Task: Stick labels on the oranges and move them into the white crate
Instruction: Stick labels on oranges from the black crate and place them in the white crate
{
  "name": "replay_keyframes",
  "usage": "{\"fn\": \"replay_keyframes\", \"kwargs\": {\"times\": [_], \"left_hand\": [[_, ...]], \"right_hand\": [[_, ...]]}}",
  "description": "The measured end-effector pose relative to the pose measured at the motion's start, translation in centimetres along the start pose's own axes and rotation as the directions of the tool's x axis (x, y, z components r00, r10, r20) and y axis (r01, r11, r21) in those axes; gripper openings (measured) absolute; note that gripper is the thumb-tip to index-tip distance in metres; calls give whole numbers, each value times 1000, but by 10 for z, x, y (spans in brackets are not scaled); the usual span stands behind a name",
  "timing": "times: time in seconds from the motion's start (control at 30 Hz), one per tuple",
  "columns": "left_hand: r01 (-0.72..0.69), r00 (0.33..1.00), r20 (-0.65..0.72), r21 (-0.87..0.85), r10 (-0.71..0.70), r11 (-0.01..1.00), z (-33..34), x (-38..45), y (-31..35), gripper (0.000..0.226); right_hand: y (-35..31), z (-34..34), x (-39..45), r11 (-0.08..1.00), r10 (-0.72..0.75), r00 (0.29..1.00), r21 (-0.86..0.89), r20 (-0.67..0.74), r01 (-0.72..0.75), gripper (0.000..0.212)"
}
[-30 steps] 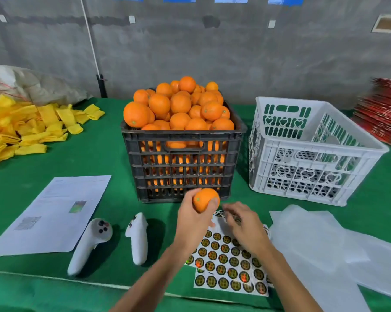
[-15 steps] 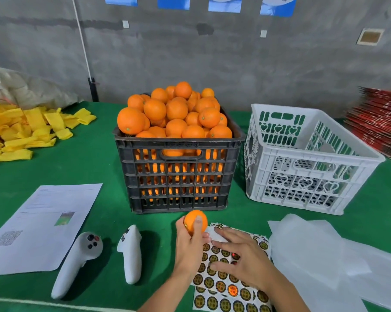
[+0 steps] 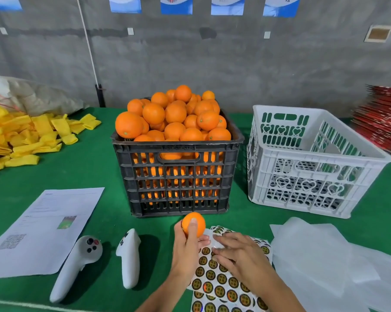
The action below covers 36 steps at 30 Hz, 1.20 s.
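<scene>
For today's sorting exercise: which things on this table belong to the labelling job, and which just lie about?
Job: orange in left hand; right hand on label sheet; black crate of oranges; white crate.
Lying about: two controllers, printed paper, yellow sleeves, plastic sheets.

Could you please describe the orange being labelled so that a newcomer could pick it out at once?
Find the black crate heaped with oranges. Just in front of it, above the sticker sheet, the left hand holds one orange. It is the only orange outside the crate.
</scene>
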<state>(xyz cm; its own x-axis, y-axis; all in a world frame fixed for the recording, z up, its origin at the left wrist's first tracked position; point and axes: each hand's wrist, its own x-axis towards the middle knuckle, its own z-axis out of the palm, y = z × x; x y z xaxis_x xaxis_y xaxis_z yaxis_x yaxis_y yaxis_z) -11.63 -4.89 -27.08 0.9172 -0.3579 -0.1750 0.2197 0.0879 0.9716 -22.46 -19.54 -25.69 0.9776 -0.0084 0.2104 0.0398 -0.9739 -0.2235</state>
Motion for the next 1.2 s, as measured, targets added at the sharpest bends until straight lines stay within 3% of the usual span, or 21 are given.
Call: {"fn": "replay_keyframes", "kwargs": {"times": [0.1,0.2,0.23,0.33,0.4,0.7,1.03,1.2], "left_hand": [[-14,1000,5,2,14,1000,-2,1,1,32],[-15,1000,3,-5,15,1000,-2,0,2,37],[-26,1000,5,-13,26,1000,-2,0,2,41],[-44,999,21,-25,45,999,-5,0,0,46],[-35,999,25,-25,36,999,-5,-1,0,44],[-11,1000,27,-49,12,999,-2,-2,6,39],[-27,999,39,-66,29,997,-7,6,0,35],[13,1000,19,-176,-10,984,-10,13,0,29]], "right_hand": [[-6,3,0,987,-119,987,-118,-107,106,17],[-9,1,0,977,-146,982,-173,-122,124,11],[-7,1,-1,985,-132,987,-126,-96,120,16],[-2,0,-2,991,-12,1000,134,8,11,59],[1,2,-3,986,-10,998,165,69,-1,71],[3,1,3,989,-44,996,146,71,33,51],[5,4,2,984,-1,999,176,37,-5,67],[4,6,1,991,34,999,129,32,-38,79]]}}
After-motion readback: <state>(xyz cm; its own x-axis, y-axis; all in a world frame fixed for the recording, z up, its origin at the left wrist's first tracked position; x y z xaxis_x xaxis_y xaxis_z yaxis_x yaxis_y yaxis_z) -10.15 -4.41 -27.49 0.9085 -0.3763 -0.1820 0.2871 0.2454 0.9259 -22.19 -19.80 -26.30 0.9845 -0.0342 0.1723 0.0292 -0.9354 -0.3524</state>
